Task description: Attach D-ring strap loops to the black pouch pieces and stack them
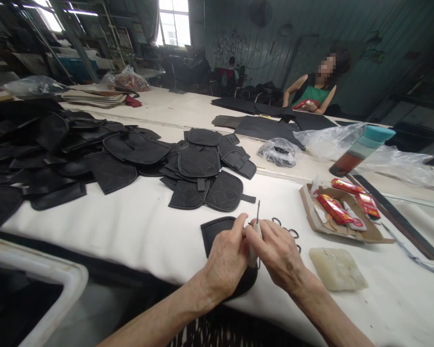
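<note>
My right hand is closed around a white-handled awl, whose thin metal shaft points up and away from me. My left hand meets it from the other side, fingers bent and thumb raised against the right fingers. What the left fingertips pinch is hidden. Under both hands lies a black piece with a stitched edge, partly covered by them. Several small black rings lie on the white cloth just beyond my right hand.
Black stitched pieces are heaped ahead and left. At right are a cardboard tray with red boxes and tubes, a pale translucent block and a tilted bottle. A white-rimmed bin stands lower left. Another person is across the table.
</note>
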Tool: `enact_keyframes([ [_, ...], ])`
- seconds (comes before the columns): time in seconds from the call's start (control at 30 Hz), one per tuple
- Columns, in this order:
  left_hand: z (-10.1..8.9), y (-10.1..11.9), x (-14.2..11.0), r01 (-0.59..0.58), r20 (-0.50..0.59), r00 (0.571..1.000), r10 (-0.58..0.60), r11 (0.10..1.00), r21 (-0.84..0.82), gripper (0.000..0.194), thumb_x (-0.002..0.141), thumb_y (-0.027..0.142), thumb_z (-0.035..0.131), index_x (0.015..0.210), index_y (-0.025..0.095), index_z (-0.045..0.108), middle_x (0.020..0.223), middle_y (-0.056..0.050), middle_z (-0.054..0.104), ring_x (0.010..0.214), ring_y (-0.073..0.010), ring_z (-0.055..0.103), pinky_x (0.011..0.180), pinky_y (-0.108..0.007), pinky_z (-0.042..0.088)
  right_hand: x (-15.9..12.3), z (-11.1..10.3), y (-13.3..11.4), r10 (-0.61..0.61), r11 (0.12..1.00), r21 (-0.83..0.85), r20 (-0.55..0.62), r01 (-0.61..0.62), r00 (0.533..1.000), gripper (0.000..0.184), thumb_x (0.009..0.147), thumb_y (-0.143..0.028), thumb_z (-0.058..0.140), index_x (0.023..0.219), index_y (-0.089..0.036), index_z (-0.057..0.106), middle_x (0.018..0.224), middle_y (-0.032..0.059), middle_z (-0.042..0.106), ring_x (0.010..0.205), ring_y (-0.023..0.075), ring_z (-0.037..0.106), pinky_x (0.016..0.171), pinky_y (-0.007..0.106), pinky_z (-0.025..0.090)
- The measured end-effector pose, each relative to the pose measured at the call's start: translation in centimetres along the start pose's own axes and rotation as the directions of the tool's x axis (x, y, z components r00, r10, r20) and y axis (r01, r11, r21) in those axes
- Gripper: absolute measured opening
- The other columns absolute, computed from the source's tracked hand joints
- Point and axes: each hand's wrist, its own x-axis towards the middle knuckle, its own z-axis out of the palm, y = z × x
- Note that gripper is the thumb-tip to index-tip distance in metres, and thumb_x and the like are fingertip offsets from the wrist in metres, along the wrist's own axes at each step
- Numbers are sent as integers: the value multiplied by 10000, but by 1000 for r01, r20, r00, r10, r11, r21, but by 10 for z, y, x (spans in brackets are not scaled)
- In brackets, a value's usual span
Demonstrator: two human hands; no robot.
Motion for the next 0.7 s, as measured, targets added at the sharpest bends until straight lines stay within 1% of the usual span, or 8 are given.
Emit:
enact_keyframes([
  [0.1,-1,-2,0,35,-1,999,-35,994,-102,427,857,192,409,1275,112,436,700,-18,640,641,-167,570,647,-272,421,-3,2,-1,93,968,234,9,-93,996,228,902,-79,349,886,-162,561,708,51,553,634,179,471,571,277,370],
  [0.2,-1,-6,1,91,27,996,-87,949,-301,320,831,203,469,1135,150,554,689,-7,621,640,-154,567,643,-259,442,-5,3,-3,209,851,479,64,-213,976,230,879,-51,365,915,-192,544,776,38,585,686,162,531,609,257,410],
  [0.37,2,-7,2,196,96,980,-174,768,-609,173,781,266,574,900,154,628,695,-9,598,622,-141,568,582,-241,459,-9,8,-6,395,706,599,109,-378,912,98,857,-138,500,852,-226,544,759,-7,599,665,136,564,599,232,423],
  [0.43,2,-7,2,235,77,968,-239,751,-617,142,755,238,597,865,152,626,668,2,599,566,-123,562,559,-232,456,-11,12,-7,543,633,611,87,-475,835,55,839,-180,553,863,-229,547,762,-13,605,670,140,571,621,245,429],
  [0.47,1,-7,2,245,59,963,-264,756,-607,122,747,218,596,847,154,626,649,9,597,542,-116,559,550,-226,453,-13,13,-7,622,572,622,95,-535,777,66,826,-201,579,877,-230,548,773,-12,609,679,144,575,632,255,432],
  [0.53,0,-6,2,244,24,958,-286,768,-593,103,741,188,586,831,160,629,620,19,596,510,-105,557,541,-216,452,-14,15,-9,746,390,660,182,-642,641,132,798,-249,625,903,-233,546,803,-8,611,695,151,575,635,268,435],
  [0.6,0,-6,2,219,7,964,-267,775,-593,100,745,180,576,824,162,634,648,11,616,514,-100,562,545,-210,457,-14,15,-12,772,174,713,329,-679,543,185,773,-285,652,902,-233,529,838,-5,611,692,148,564,610,266,434],
  [0.7,4,-8,0,190,-27,968,-249,802,-567,96,760,186,568,835,163,624,695,0,634,538,-104,578,559,-212,464,-9,14,-15,733,-53,786,449,-616,511,210,743,-282,666,849,-228,493,810,-20,590,646,126,527,560,242,419],
])
